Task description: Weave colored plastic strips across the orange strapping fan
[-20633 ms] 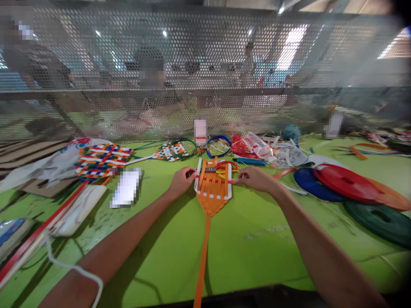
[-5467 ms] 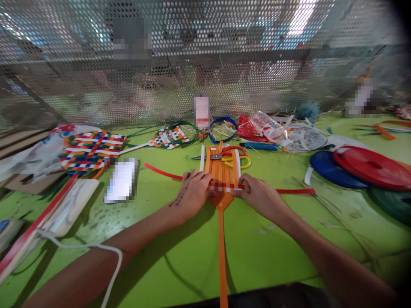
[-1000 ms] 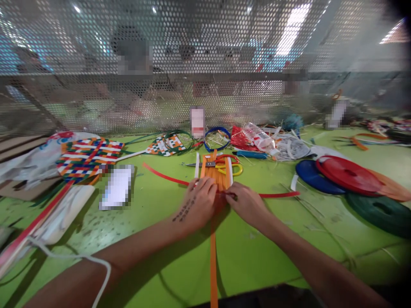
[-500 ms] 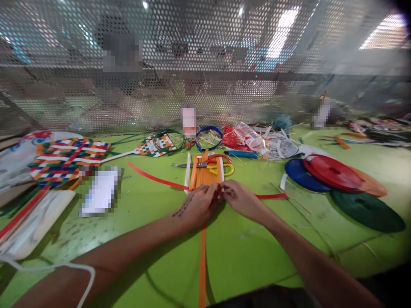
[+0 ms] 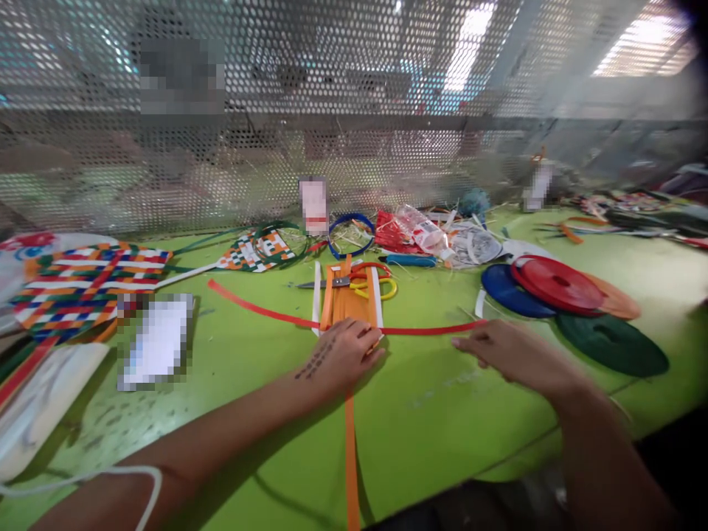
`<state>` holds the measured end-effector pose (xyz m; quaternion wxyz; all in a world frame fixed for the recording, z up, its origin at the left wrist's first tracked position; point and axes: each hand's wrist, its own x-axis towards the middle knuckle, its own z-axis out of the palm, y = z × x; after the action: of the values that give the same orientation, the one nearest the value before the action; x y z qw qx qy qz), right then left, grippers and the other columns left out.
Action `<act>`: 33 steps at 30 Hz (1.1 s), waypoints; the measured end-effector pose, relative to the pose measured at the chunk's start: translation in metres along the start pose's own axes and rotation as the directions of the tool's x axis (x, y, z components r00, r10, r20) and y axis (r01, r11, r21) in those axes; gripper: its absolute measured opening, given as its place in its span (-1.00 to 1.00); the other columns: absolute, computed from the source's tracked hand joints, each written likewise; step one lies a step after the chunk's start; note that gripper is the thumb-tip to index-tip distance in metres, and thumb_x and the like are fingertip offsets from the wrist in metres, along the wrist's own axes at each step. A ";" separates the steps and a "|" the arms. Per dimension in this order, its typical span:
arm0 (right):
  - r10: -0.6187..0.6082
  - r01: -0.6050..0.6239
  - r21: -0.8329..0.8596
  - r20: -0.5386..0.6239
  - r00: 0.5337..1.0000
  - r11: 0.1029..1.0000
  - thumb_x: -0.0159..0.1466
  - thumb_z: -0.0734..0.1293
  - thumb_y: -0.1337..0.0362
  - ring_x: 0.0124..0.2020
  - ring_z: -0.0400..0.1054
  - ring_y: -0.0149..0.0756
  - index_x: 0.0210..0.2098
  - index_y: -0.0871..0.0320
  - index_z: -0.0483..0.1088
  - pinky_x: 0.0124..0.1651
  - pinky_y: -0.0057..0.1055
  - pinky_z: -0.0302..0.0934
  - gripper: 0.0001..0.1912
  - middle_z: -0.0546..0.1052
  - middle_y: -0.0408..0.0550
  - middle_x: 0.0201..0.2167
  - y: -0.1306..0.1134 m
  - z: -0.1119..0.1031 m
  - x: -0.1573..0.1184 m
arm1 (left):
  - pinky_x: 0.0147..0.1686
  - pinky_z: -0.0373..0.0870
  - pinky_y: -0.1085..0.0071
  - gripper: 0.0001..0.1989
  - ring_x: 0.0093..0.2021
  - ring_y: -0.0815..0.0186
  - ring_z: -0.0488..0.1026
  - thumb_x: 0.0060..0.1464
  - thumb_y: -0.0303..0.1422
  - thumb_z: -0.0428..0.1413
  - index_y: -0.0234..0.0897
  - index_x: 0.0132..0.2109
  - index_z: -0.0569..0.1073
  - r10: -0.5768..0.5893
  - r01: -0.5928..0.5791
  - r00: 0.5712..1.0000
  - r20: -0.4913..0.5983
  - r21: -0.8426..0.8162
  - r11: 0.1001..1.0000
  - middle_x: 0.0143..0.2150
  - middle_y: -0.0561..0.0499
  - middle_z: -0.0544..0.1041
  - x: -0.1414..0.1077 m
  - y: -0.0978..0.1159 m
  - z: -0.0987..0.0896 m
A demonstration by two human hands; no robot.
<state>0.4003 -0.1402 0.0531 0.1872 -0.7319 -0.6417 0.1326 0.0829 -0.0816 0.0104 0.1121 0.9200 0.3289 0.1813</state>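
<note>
My left hand lies over the near end of a set of orange strips, pressing them to the table, its fingers apart and partly bent. White strips edge this set on both sides. A long red strip crosses the set and sticks out left and right. My right hand hovers by the strip's right end, index finger stretched out and the other fingers loosely curled; nothing shows in it. Scissors with red and yellow handles lie on the orange strips. One orange strip runs towards me.
Strip rolls in blue, red, orange and green lie at the right. A multicoloured woven piece and a blurred white item are at the left. Behind stand a blue ring, a blue-handled tool and a perforated metal screen.
My right hand has left the middle, where both hands met, and moved right towards the red strip's end. My left hand stays on the orange strips. The view has shifted slightly.
</note>
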 end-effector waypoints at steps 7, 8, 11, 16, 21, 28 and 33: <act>-0.124 0.047 0.359 0.195 0.973 0.932 0.24 0.45 0.03 -0.47 0.38 -0.25 0.17 0.18 0.49 -0.42 -0.36 0.23 -0.42 0.53 -0.12 -0.48 -0.014 0.028 0.013 | 0.01 0.45 0.11 -0.62 -0.02 0.07 0.47 0.34 -0.05 0.10 -0.26 0.06 0.50 0.005 -0.007 1.000 0.031 0.066 0.998 -0.04 -0.15 0.53 -0.003 0.006 -0.005; -0.153 0.052 0.398 0.227 0.962 0.916 0.23 0.46 0.05 -0.42 0.41 -0.25 0.15 0.17 0.50 -0.38 -0.36 0.27 -0.44 0.57 -0.09 -0.41 -0.021 0.031 0.018 | 0.01 0.45 0.11 -0.61 -0.02 0.07 0.47 0.35 -0.04 0.08 -0.26 0.06 0.50 0.003 -0.005 1.000 0.031 0.063 0.998 -0.02 -0.16 0.52 -0.004 0.007 -0.006; -0.266 0.087 0.467 0.332 0.905 0.880 0.20 0.48 0.08 -0.23 0.48 -0.22 -0.07 0.11 0.60 -0.20 -0.33 0.35 -0.64 0.63 -0.01 -0.18 -0.042 0.035 0.035 | 0.04 0.42 0.10 -0.60 0.02 0.07 0.45 0.38 -0.05 0.02 -0.24 0.11 0.47 0.031 -0.032 0.999 0.029 0.034 0.999 0.11 -0.15 0.50 -0.004 0.008 -0.008; -0.340 0.052 0.524 0.471 0.814 0.850 0.12 0.53 0.09 -0.29 0.45 -0.24 -0.27 0.15 0.61 -0.20 -0.34 0.35 -0.71 0.63 -0.01 -0.29 -0.064 0.038 0.067 | 0.05 0.41 0.12 -0.62 0.01 0.08 0.45 0.39 -0.09 0.00 -0.26 0.11 0.47 0.063 -0.064 0.996 0.060 0.011 0.998 0.07 -0.12 0.57 -0.002 0.006 -0.010; -0.352 -0.059 0.580 0.569 0.743 0.812 0.06 0.57 0.07 -0.48 0.35 -0.33 -0.32 0.19 0.59 -0.36 -0.36 0.27 -0.67 0.56 -0.09 -0.48 -0.063 0.049 0.080 | 0.05 0.41 0.10 -0.52 0.01 0.06 0.46 0.36 0.02 0.04 -0.25 0.16 0.46 0.076 -0.077 0.996 0.055 0.018 0.997 0.08 -0.12 0.58 -0.001 0.004 -0.010; -0.327 0.013 0.584 0.436 0.839 0.812 0.10 0.56 0.09 -0.40 0.41 -0.28 -0.36 0.16 0.59 -0.31 -0.36 0.26 -0.73 0.61 -0.07 -0.44 -0.062 0.071 0.078 | 0.08 0.41 0.08 -0.42 0.06 0.04 0.45 0.33 0.08 0.06 -0.31 0.22 0.45 0.075 -0.076 0.995 0.067 0.021 0.997 0.10 -0.14 0.57 -0.001 0.004 -0.008; -0.339 0.196 0.436 0.279 0.899 0.878 0.20 0.48 0.12 -0.38 0.39 -0.27 -0.31 0.14 0.62 -0.31 -0.36 0.22 -0.79 0.62 -0.08 -0.37 -0.065 0.079 0.077 | 0.10 0.42 0.05 -0.35 0.08 0.02 0.46 0.33 0.11 0.03 -0.36 0.26 0.43 0.072 -0.074 0.995 0.073 0.018 0.997 0.09 -0.18 0.58 -0.001 0.004 -0.010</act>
<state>0.3190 -0.0493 0.0144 0.2323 -0.5462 -0.7204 0.3590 0.0808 -0.0848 0.0203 0.1075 0.9385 0.2927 0.1483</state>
